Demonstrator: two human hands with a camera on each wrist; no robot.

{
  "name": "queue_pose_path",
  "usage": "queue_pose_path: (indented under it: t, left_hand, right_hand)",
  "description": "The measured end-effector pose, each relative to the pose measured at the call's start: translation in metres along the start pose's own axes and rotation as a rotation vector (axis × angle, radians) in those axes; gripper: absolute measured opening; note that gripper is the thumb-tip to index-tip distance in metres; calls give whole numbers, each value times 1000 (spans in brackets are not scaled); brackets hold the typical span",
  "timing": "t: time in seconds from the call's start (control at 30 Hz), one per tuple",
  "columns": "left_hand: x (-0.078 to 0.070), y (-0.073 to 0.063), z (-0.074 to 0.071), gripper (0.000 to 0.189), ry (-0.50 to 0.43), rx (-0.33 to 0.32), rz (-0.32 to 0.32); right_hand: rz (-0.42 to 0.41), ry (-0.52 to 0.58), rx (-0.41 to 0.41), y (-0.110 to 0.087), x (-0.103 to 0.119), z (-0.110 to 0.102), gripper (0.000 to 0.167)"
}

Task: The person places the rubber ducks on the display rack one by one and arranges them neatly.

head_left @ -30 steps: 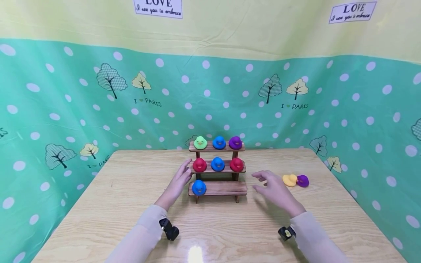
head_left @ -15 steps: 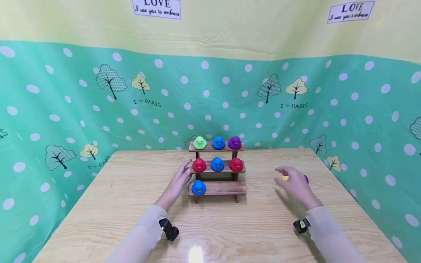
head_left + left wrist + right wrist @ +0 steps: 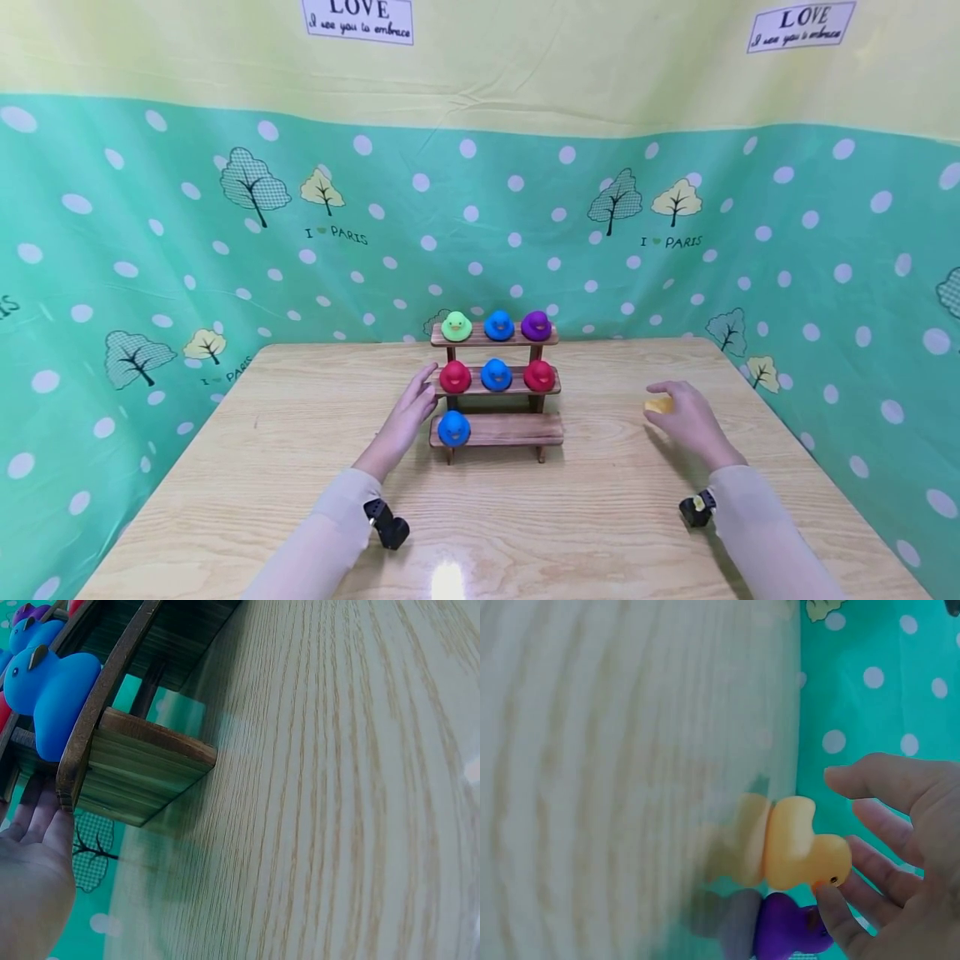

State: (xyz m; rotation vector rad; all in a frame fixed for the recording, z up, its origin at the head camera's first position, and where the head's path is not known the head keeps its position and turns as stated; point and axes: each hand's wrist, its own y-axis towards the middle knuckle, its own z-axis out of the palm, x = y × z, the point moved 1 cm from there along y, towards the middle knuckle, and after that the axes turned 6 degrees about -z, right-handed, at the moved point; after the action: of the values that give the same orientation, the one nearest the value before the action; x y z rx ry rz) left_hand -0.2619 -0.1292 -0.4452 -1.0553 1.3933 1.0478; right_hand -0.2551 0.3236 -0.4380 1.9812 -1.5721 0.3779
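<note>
A yellow rubber duck (image 3: 791, 844) sits on the wooden table at the right. My right hand (image 3: 693, 423) is over it, fingers spread about its head, with a gap above the duck in the right wrist view. Beside it is a purple duck (image 3: 780, 930), hidden behind the hand in the head view. My left hand (image 3: 405, 421) has its fingers extended at the left side of a three-step wooden shelf (image 3: 517, 429), fingertips right at its end. One blue duck (image 3: 453, 428) sits on the lowest step, at its left end.
On the middle step sit a red duck (image 3: 455, 377), a blue duck (image 3: 497, 375) and another red duck (image 3: 539, 376). The top step bears a green duck (image 3: 457, 327), a blue duck (image 3: 499, 326) and a purple duck (image 3: 536, 326). A dotted green curtain (image 3: 375, 275) hangs behind.
My right hand has moved right, from beside the shelf to the yellow duck, and now covers the purple duck in the head view. The left hand has stayed at the shelf.
</note>
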Motion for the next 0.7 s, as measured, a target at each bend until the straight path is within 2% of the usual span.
queue_pose_path:
  t: [0.3, 0.7]
  left_hand:
    - [-2, -2, 0, 52, 9, 6, 1]
    - [-2, -1, 0, 53, 19, 4, 5]
  right_hand:
    - [29, -13, 46, -3, -10, 3, 47]
    - [52, -41, 131, -4, -11, 2, 50]
